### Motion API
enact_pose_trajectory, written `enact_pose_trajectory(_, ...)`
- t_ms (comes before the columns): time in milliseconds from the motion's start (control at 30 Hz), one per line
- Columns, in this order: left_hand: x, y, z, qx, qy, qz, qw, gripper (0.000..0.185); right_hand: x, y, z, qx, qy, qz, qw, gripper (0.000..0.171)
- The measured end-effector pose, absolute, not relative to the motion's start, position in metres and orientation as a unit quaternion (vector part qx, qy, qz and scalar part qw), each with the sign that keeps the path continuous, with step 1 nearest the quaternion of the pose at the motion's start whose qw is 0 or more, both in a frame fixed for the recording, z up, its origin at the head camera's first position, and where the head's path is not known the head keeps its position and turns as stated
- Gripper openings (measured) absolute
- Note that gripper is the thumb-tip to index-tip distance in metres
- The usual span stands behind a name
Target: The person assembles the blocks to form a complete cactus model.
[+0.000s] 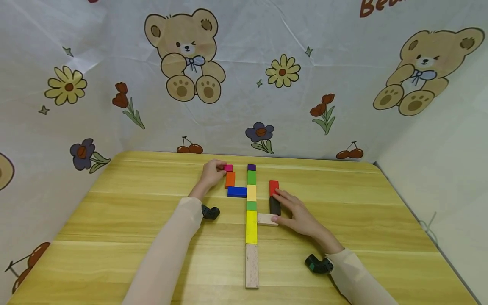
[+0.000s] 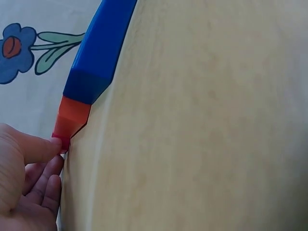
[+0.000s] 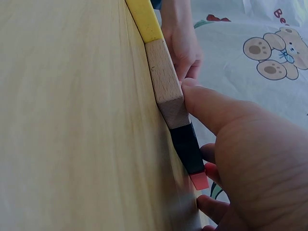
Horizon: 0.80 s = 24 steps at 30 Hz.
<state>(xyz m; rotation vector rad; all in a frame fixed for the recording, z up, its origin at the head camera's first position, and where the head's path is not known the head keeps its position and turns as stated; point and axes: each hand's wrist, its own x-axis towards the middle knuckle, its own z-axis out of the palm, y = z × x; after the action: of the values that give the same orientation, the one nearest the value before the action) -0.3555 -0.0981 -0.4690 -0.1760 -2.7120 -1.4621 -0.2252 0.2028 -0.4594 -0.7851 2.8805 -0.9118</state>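
Your bench [image 1: 152, 237] is pale yellow wood, backed by a cloth [image 1: 244, 106] printed with bears, flowers and cherries. Down its middle runs a straight column of blocks laid end to end: a long plain wooden block [image 1: 252, 266] nearest you, then a long yellow block [image 1: 251, 227], a small green one [image 1: 251, 205], a pale yellow one [image 1: 251, 192], a green one [image 1: 251, 177] and a purple block [image 1: 251, 167] at the far end.

Left of the column, a blue block [image 1: 237, 191] lies crosswise, touching it, with an orange block [image 1: 230, 179] standing off its left end and a small pink block [image 1: 228, 168] beyond that. Your left hand [image 1: 212, 173] pinches the pink block between thumb and fingertips, fingers curled on it.

Right of the column, a short wooden block [image 1: 267, 219] lies crosswise against the yellow block, with a black block [image 1: 274, 205] and then a red block [image 1: 273, 187] running away from you. Your right hand [image 1: 299, 214] lies beside these, its thumb on the end of the short wooden block and its fingers along the black one, reaching the red one
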Motion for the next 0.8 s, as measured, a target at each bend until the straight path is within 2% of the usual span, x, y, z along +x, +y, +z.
enact_pose_trajectory(800, -0.3505, -0.0956, -0.4670, -0.058, -0.867, -0.494, 0.022, 0.037, -0.2238, 0.2008, -0.4579, -0.254, 0.921, -0.296, 0.012, 0.071)
